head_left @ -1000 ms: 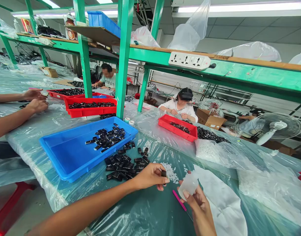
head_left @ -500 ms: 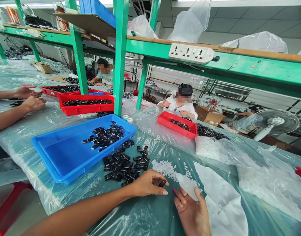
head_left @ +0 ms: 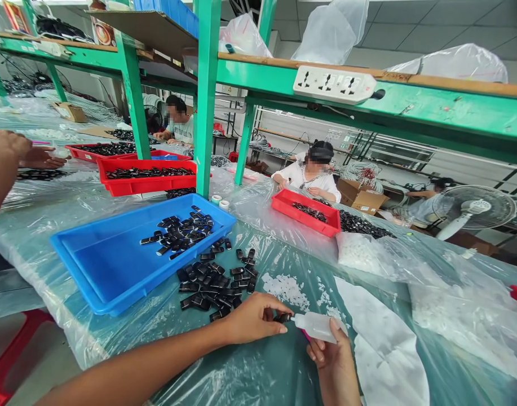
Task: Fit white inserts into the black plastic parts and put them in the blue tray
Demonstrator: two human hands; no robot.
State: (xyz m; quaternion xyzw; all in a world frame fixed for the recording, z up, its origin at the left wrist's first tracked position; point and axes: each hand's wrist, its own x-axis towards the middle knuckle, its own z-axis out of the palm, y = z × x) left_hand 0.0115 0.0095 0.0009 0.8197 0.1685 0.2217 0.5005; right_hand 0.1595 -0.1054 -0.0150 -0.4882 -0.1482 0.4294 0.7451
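Observation:
My left hand (head_left: pixel 258 320) pinches a small black part (head_left: pixel 282 318) above the green, plastic-covered table. In my right hand (head_left: pixel 335 355) is a translucent white bottle (head_left: pixel 317 326), lying nearly level, its narrow tip at the black part's end. Something pink, partly hidden, shows beneath the bottle by my right fingers. A pile of black parts (head_left: pixel 207 287) lies left of my left hand, beside a blue tray (head_left: pixel 101 262) holding more of them. Small white pieces (head_left: pixel 286 288) are scattered just beyond my hands.
A white sheet (head_left: pixel 383 338) and bags of white pieces (head_left: pixel 465 321) lie at the right. A red tray (head_left: pixel 305 211) stands farther back. Green shelf posts (head_left: pixel 206 113) rise behind the blue tray. Another person's hands (head_left: pixel 38 157) are at the left; others sit beyond.
The bottle has turned from slanting to nearly level, and its tip has come to the black part. The other person's nearer hand at the left has risen toward the left edge.

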